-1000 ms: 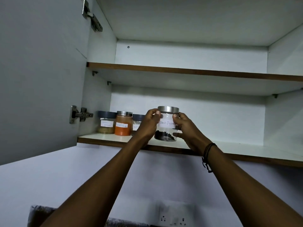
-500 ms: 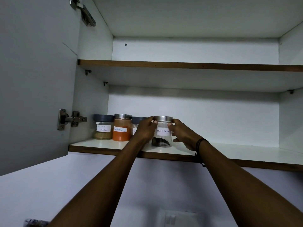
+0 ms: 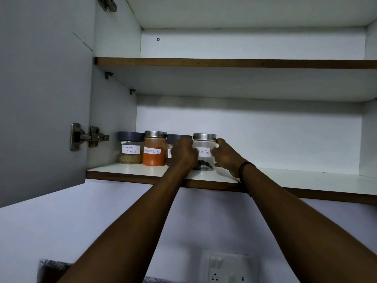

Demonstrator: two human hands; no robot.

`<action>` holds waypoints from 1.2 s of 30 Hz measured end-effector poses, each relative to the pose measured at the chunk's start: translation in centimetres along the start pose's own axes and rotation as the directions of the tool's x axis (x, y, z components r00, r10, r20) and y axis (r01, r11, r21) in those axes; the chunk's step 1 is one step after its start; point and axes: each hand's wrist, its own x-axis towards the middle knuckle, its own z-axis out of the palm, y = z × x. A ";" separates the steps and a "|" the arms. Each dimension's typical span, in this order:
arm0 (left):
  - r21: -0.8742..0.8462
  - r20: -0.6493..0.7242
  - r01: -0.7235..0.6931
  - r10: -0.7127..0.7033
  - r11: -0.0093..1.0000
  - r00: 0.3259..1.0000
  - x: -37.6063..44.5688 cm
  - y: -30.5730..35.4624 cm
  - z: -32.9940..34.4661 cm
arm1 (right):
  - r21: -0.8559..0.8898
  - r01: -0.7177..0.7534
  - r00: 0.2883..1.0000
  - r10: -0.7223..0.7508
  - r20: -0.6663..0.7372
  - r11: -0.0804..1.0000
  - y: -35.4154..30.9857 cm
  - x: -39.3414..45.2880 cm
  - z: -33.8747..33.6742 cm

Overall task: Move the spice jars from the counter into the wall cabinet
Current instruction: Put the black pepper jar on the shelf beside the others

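The pepper jar point(image 3: 204, 153) stands upright on the lower shelf point(image 3: 285, 176) of the wall cabinet, its long axis vertical, steel lid up, its base down on the shelf board as far as can be seen. It sits fourth in a row, just right of a dark-lidded jar point(image 3: 177, 139) that is mostly hidden behind the left hand. Further left come the chilli jar point(image 3: 154, 149) and the masala jar point(image 3: 130, 149), near the cabinet's left wall.

Both hands flank the pepper jar. The left hand point(image 3: 183, 154) grips its left side, fingers curled round the glass and knuckles close against the dark-lidded jar. The right hand point(image 3: 226, 157) grips the right side, thumb up at the lid's rim, with open shelf beyond it.

The relation that matters: the jar lies between the two hands and beyond them, deeper into the cabinet, so letting go should mean drawing both hands back toward the person. The right hand has free room to part sideways; the left has little, and a careless withdrawal there could nudge the neighbouring jar. The jar looks placed, with only the release left.
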 end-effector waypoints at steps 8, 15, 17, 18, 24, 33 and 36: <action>0.019 0.018 0.017 -0.018 1.000 1.000 -0.4 0.3 -0.4 | -0.096 -0.038 0.999 0.041 0.034 0.995 -0.2 -0.3 -0.1; -0.067 0.006 0.033 -0.033 0.997 0.999 -1.8 1.1 -1.8 | -0.062 -0.062 0.996 0.058 -0.068 0.996 -0.7 -2.1 -0.6; -0.077 -0.047 0.001 -0.005 0.997 0.999 -3.1 1.7 -2.7 | -0.084 -0.012 0.981 -0.004 -0.192 0.996 -1.4 -3.6 -0.7; -0.088 -0.068 -0.012 0.006 0.996 0.998 -4.1 2.0 -3.2 | -0.070 0.012 0.968 -0.029 -0.248 0.997 -1.8 -4.7 -0.8; -0.307 -0.122 -0.017 -0.021 0.952 0.992 -12.5 3.2 -5.1 | 0.074 0.118 0.906 -0.077 -0.415 0.990 -3.0 -13.8 -0.1; -0.338 0.198 0.218 -0.158 0.915 0.967 -30.4 -0.4 -1.4 | 0.044 -0.089 0.968 0.096 -0.232 0.995 5.2 -29.5 6.0; -0.266 0.308 0.309 -0.223 0.913 0.925 -36.5 -2.4 0.8 | 0.054 -0.234 0.952 0.241 -0.192 0.971 9.2 -34.8 8.1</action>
